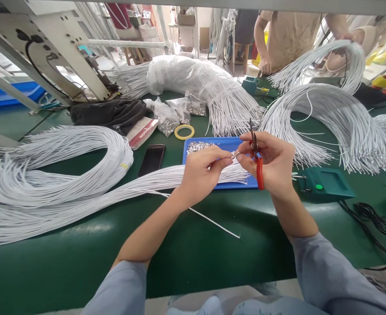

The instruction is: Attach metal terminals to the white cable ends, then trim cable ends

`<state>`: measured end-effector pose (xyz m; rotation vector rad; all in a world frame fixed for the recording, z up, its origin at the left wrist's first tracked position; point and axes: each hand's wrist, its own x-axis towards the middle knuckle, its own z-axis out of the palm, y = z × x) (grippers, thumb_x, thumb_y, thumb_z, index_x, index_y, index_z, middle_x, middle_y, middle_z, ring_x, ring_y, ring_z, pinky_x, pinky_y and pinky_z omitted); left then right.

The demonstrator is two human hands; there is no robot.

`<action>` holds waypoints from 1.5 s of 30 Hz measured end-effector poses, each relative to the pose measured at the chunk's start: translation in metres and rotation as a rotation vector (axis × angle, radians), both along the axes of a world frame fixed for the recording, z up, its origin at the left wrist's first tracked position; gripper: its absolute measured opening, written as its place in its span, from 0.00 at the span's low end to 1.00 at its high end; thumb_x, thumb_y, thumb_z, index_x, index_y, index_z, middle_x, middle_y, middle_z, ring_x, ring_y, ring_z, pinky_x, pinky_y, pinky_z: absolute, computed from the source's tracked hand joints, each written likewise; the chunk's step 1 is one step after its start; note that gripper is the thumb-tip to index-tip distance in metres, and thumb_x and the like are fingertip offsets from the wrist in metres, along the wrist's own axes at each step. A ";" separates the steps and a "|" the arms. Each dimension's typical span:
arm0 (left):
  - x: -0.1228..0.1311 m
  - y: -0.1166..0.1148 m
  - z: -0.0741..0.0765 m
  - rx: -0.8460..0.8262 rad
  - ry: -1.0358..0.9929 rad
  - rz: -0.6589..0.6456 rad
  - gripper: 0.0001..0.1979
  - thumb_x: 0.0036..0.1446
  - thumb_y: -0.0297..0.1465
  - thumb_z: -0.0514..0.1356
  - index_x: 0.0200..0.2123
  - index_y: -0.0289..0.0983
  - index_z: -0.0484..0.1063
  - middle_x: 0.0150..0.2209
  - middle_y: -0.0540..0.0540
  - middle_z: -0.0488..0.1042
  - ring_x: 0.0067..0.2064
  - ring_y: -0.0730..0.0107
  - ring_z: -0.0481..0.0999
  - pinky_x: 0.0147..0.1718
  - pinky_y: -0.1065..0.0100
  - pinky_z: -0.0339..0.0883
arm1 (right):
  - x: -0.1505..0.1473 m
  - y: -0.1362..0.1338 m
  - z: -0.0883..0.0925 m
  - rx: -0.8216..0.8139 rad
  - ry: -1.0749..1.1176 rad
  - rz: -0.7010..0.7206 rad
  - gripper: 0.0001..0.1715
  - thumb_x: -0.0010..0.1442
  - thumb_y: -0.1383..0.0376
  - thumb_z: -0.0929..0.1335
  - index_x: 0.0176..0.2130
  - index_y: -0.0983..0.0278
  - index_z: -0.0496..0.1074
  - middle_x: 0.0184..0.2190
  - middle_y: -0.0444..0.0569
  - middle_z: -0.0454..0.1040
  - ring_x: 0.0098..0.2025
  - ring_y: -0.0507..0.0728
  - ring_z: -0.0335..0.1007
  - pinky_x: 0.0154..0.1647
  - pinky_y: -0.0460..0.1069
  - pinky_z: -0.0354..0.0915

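My left hand (pixel 201 173) pinches the end of a white wire (pixel 234 155) between thumb and fingertips. My right hand (pixel 274 162) meets it there, thumb and finger closed at the wire's tip; whatever small piece they pinch is too small to make out. Red-handled scissors (pixel 260 173) hang in the right hand with blades upward. Beneath both hands lies a blue tray (pixel 224 142), holding a heap of small silvery metal pieces (pixel 199 147). A long bundle of white wires (pixel 153 178) runs from the left into the tray. One loose wire (pixel 215 222) sticks out toward me.
A phone (pixel 151 160), yellow tape roll (pixel 184 132) and bags of metal pieces (pixel 166 118) lie behind the bundle. Coiled white wires (pixel 330 109) and a green device (pixel 327 183) with black cable are at right. Across the table, a person (pixel 287 43) handles wires.
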<state>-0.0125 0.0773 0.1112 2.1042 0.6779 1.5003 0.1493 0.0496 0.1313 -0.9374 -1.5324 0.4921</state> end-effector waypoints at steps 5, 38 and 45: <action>-0.002 -0.002 0.003 -0.091 0.085 -0.098 0.10 0.62 0.27 0.56 0.30 0.36 0.74 0.25 0.51 0.74 0.25 0.76 0.69 0.27 0.74 0.63 | 0.009 0.002 0.005 -0.095 0.034 0.137 0.17 0.47 0.74 0.72 0.38 0.60 0.76 0.26 0.40 0.75 0.26 0.49 0.68 0.26 0.46 0.65; -0.003 0.003 0.007 -0.956 -0.159 -0.655 0.20 0.51 0.46 0.68 0.27 0.33 0.75 0.16 0.52 0.61 0.19 0.80 0.55 0.19 0.72 0.44 | 0.013 0.024 -0.005 -0.117 0.128 0.406 0.21 0.43 0.60 0.80 0.37 0.61 0.76 0.25 0.41 0.76 0.27 0.50 0.73 0.27 0.46 0.68; -0.002 0.008 0.003 -1.188 -0.200 -0.916 0.16 0.50 0.42 0.70 0.24 0.34 0.76 0.14 0.54 0.57 0.17 0.82 0.52 0.17 0.73 0.45 | 0.013 0.035 -0.014 0.034 0.139 0.571 0.19 0.47 0.65 0.79 0.40 0.60 0.76 0.25 0.42 0.78 0.27 0.50 0.74 0.27 0.46 0.68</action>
